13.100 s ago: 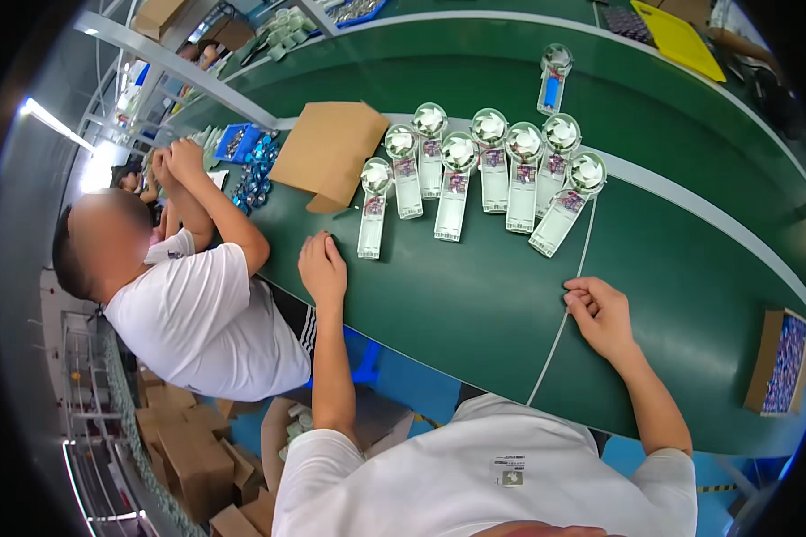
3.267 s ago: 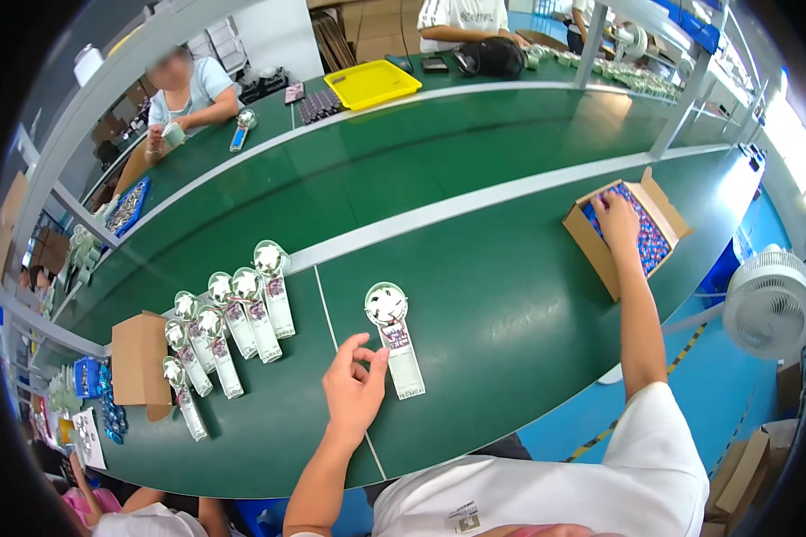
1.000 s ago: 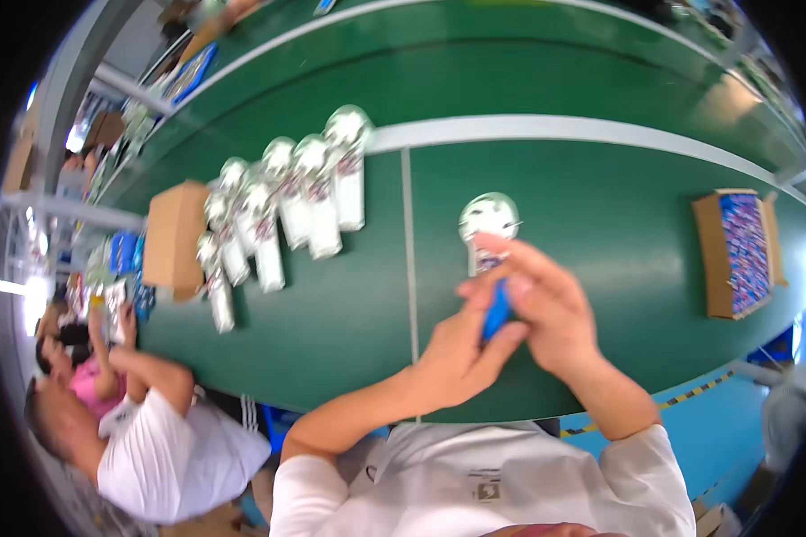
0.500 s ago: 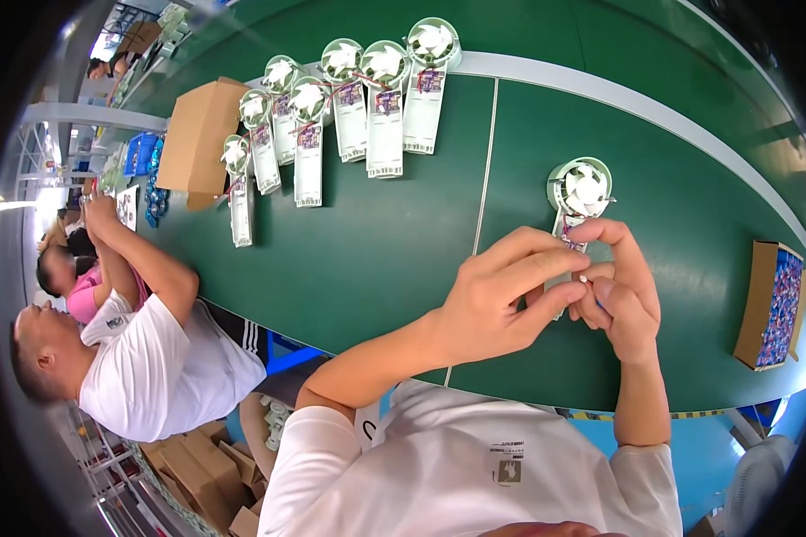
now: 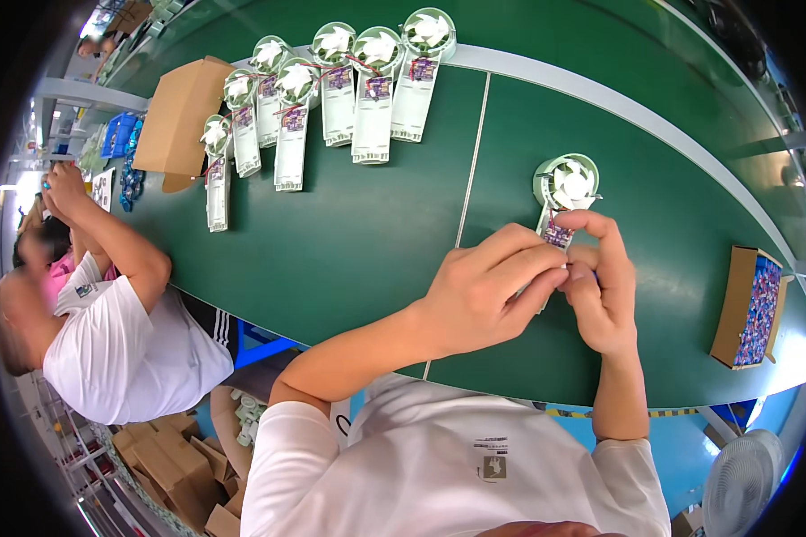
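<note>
Just in front of me, a pale green fan unit (image 5: 544, 183) with a white fan wheel (image 5: 572, 185) and a purple circuit board (image 5: 557, 234) lies on the green table. Its lower part is mostly hidden by my hands. My left hand (image 5: 493, 285) is closed in a pinch at a tiny white piece (image 5: 565, 266), perhaps a wire plug. Right against it, my right hand (image 5: 604, 291) pinches at the same spot, its forefinger arched over the board. Something small and blue shows between the right fingers, too little to name.
Several similar fan units (image 5: 371, 121) stand in a group at the far left, beside a cardboard box (image 5: 184, 121). A box of small blue and red parts (image 5: 758, 309) sits at the right edge. A co-worker (image 5: 134, 340) sits at the left; a fan (image 5: 743, 483) stands lower right.
The whole view has shifted slightly, moving things left. My fingertips have closed tighter together around the small white piece, which shows less now.
</note>
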Available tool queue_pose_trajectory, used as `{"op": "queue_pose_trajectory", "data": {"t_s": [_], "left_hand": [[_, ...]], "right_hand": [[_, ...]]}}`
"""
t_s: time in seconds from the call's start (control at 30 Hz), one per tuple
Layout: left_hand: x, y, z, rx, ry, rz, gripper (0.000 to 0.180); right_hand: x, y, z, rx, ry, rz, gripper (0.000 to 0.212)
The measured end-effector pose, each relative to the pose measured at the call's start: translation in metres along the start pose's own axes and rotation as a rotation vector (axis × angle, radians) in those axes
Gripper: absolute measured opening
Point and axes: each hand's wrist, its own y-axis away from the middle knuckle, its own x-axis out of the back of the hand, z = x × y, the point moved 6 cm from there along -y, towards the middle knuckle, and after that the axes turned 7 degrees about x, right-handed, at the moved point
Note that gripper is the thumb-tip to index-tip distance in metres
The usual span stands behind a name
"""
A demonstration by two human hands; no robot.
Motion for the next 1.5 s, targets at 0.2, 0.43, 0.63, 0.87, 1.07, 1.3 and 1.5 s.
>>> {"op": "queue_pose_trajectory", "data": {"t_s": [0.2,0.43,0.63,0.87,1.07,1.3,1.5], "left_hand": [[0.003,0.005,0.000,-0.225,-0.169,0.136,0.025],[0.001,0.006,0.005,-0.399,-0.337,0.154,0.029],[-0.018,0.003,-0.024,0.355,-0.149,-0.167,0.060],[-0.035,0.011,-0.042,0.469,-0.142,-0.297,0.035],[-0.036,0.013,-0.040,0.439,-0.157,-0.253,0.030],[-0.037,0.015,-0.039,0.397,-0.179,-0.246,0.030],[-0.039,0.013,-0.040,0.400,-0.190,-0.289,0.029]], "right_hand": [[0.008,0.005,0.016,-0.436,-0.529,0.104,0.018],[0.017,0.013,0.012,-0.416,-0.592,0.155,0.007],[0.060,0.007,-0.001,-0.251,0.113,0.148,0.004],[0.040,0.000,0.006,-0.084,0.372,-0.006,0.006],[0.036,-0.002,0.005,-0.002,0.494,-0.012,0.007],[0.026,-0.004,-0.012,0.101,0.686,-0.049,0.011],[0.019,-0.009,-0.025,0.199,0.828,-0.131,0.011]]}}
